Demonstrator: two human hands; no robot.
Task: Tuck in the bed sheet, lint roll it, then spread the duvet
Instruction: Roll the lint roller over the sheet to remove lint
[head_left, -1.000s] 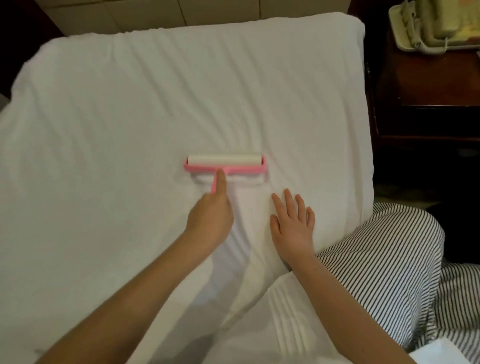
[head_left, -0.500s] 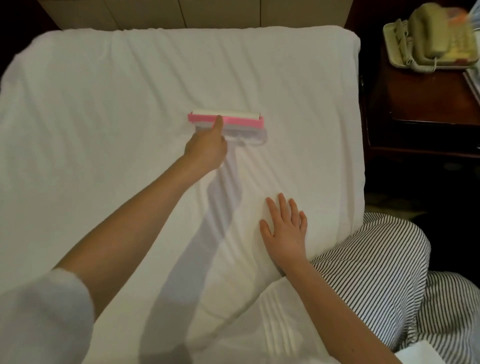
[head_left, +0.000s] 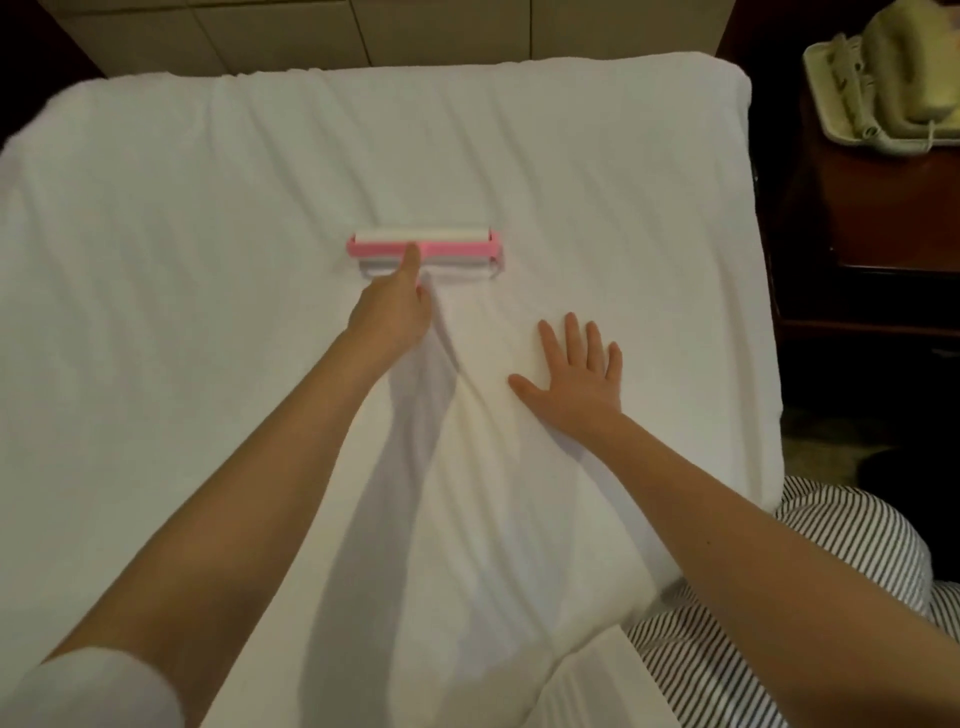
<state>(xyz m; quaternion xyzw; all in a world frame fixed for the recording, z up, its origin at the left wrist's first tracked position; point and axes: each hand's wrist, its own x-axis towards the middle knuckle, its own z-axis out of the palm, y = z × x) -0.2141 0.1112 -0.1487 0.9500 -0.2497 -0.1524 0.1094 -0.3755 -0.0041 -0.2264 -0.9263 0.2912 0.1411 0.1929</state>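
White sheet (head_left: 208, 270), faintly creased, spread before us. One roller (head_left: 423, 244), pink frame, white drum, at mid-sheet; our left hand (head_left: 392, 317) grips its handle. Our right hand (head_left: 576, 384) lies flat nearby, fingers spread, pressing the sheet.

The handle of the lint roller (head_left: 423, 244) is almost wholly covered by the left grip (head_left: 392, 314), and most of the fingers are tucked out of sight beneath it. The roller's white surface is smeared, so no lint can be made out. The bed sheet (head_left: 208, 260) is cut off at the left and near edges. At the far right a blurred telephone (head_left: 893, 88) and the counter (head_left: 872, 208) under it are clipped. The striped fabric (head_left: 857, 551) at the near right is cropped; whether it is the duvet cannot be told.
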